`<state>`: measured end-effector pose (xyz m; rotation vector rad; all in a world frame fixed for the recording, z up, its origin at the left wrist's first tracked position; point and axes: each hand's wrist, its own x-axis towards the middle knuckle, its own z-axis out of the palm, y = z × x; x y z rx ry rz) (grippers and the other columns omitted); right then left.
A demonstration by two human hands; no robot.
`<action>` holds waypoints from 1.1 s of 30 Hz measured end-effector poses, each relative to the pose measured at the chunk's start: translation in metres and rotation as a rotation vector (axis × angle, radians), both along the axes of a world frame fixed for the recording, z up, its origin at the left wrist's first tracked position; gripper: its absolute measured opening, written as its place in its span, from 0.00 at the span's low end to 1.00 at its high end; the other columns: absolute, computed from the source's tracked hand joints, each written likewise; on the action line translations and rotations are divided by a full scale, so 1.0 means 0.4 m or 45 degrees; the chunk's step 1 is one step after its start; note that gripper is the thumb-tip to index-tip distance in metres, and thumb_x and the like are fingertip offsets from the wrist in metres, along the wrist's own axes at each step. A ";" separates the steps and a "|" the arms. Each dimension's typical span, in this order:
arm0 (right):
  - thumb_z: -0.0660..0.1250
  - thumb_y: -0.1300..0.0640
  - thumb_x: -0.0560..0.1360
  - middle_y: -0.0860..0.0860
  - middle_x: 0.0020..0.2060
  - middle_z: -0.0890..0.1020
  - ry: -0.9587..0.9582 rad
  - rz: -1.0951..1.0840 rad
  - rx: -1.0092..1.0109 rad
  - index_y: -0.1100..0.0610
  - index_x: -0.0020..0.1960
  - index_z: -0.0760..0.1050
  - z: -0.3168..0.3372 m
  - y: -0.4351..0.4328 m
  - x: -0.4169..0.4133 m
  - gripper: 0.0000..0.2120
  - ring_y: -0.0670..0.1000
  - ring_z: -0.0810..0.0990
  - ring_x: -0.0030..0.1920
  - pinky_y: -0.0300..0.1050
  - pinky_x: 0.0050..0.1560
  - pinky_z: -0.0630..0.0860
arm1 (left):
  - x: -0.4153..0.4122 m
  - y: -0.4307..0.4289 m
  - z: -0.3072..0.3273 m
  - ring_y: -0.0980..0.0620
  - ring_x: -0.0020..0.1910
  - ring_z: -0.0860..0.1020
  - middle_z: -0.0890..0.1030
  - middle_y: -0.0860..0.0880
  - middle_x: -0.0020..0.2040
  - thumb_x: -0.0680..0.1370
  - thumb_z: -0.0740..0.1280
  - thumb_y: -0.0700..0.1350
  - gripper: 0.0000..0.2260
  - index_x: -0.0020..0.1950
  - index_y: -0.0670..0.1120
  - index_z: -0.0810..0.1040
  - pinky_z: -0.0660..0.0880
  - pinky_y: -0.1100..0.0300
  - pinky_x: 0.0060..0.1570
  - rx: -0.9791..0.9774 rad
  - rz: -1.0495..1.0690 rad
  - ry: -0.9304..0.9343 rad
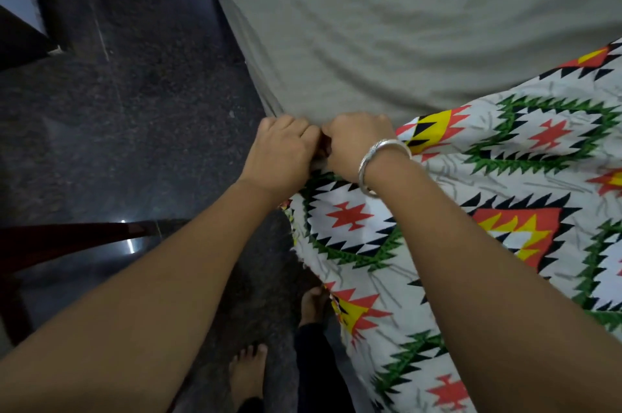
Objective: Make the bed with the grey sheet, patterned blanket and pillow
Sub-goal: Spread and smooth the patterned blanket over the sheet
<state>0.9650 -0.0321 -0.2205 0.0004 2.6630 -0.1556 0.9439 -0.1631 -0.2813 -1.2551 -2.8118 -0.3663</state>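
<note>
Fingers of left hand and right hand curl, pinching the patterned blanket over the grey sheet.

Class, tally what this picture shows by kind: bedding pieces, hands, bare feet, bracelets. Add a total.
Bedding pieces: 2 (grey sheet, patterned blanket)
Hands: 2 (left hand, right hand)
Bare feet: 2
Bracelets: 1
Total: 7

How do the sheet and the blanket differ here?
The sheet is plain grey; the blanket is white with green, red, yellow and black zigzags. The sheet lies farther from the person; the blanket lies nearer, its edge hanging down. Both are spread flat and lightly wrinkled, meeting at the blanket corner where the left hand and right hand seem to grip.
</note>
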 end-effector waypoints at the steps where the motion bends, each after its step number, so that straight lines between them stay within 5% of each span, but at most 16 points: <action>1: 0.60 0.53 0.75 0.54 0.55 0.79 -0.081 0.018 -0.029 0.51 0.55 0.76 0.009 -0.002 -0.005 0.11 0.58 0.76 0.57 0.49 0.56 0.68 | 0.007 -0.015 0.000 0.44 0.34 0.75 0.76 0.44 0.33 0.65 0.64 0.40 0.02 0.36 0.42 0.72 0.66 0.57 0.36 -0.032 -0.016 -0.011; 6: 0.63 0.50 0.74 0.53 0.53 0.80 -0.068 0.033 0.031 0.51 0.54 0.77 0.000 -0.051 -0.005 0.11 0.57 0.78 0.53 0.46 0.47 0.66 | 0.009 -0.035 0.027 0.41 0.54 0.73 0.76 0.43 0.52 0.74 0.64 0.42 0.08 0.52 0.42 0.74 0.65 0.50 0.50 -0.232 0.095 -0.336; 13: 0.61 0.59 0.74 0.57 0.54 0.80 0.192 -0.457 -0.159 0.55 0.52 0.78 -0.010 0.026 -0.012 0.10 0.60 0.77 0.56 0.49 0.55 0.74 | -0.005 -0.040 0.045 0.43 0.56 0.73 0.77 0.45 0.54 0.81 0.55 0.53 0.14 0.53 0.44 0.73 0.65 0.50 0.50 -0.184 0.026 -0.316; 16: 0.63 0.55 0.74 0.60 0.52 0.81 0.013 -0.380 -0.071 0.58 0.52 0.79 0.000 0.051 -0.047 0.11 0.61 0.78 0.52 0.45 0.48 0.73 | -0.037 -0.001 0.075 0.42 0.54 0.74 0.77 0.45 0.53 0.81 0.56 0.50 0.12 0.53 0.45 0.74 0.66 0.50 0.51 -0.048 0.074 -0.241; 19: 0.63 0.54 0.74 0.58 0.37 0.79 -0.306 -0.222 -0.170 0.59 0.39 0.77 0.032 0.039 -0.075 0.10 0.58 0.74 0.40 0.42 0.33 0.68 | -0.072 0.045 0.091 0.41 0.54 0.74 0.78 0.42 0.54 0.77 0.60 0.42 0.09 0.55 0.44 0.74 0.71 0.48 0.51 0.039 0.119 -0.414; 22: 0.61 0.61 0.76 0.59 0.38 0.81 -0.435 -0.158 -0.218 0.64 0.46 0.80 0.028 0.059 -0.101 0.10 0.57 0.78 0.39 0.38 0.28 0.72 | -0.105 0.060 0.089 0.39 0.52 0.76 0.79 0.40 0.52 0.74 0.62 0.39 0.09 0.53 0.44 0.76 0.72 0.51 0.45 -0.164 0.056 -0.608; 25: 0.61 0.62 0.74 0.61 0.41 0.83 -0.026 -0.586 -0.409 0.59 0.40 0.80 -0.017 0.141 -0.146 0.10 0.60 0.82 0.42 0.48 0.44 0.79 | -0.147 0.090 0.094 0.41 0.50 0.77 0.81 0.40 0.50 0.74 0.63 0.38 0.09 0.53 0.42 0.77 0.72 0.53 0.46 -0.042 0.049 -0.628; 28: 0.59 0.65 0.76 0.56 0.30 0.79 0.165 -1.262 -0.879 0.54 0.33 0.70 -0.039 0.232 -0.177 0.14 0.47 0.78 0.24 0.41 0.30 0.77 | -0.168 0.198 0.126 0.49 0.39 0.76 0.78 0.45 0.41 0.77 0.62 0.35 0.05 0.49 0.40 0.77 0.72 0.58 0.40 0.551 0.266 -1.217; 30: 0.55 0.67 0.78 0.50 0.21 0.76 0.014 -1.512 -1.127 0.56 0.35 0.69 -0.042 0.280 -0.165 0.14 0.43 0.73 0.18 0.34 0.23 0.71 | -0.178 0.283 0.131 0.54 0.34 0.73 0.74 0.48 0.38 0.79 0.59 0.34 0.10 0.43 0.46 0.72 0.70 0.62 0.33 0.838 0.414 -1.627; 33: 0.62 0.68 0.75 0.54 0.28 0.82 -0.443 -1.338 -1.041 0.61 0.40 0.76 -0.062 0.329 -0.129 0.08 0.49 0.82 0.30 0.40 0.38 0.79 | -0.188 0.359 0.092 0.50 0.31 0.75 0.75 0.43 0.34 0.76 0.58 0.31 0.12 0.37 0.45 0.73 0.72 0.61 0.34 0.452 0.377 -1.612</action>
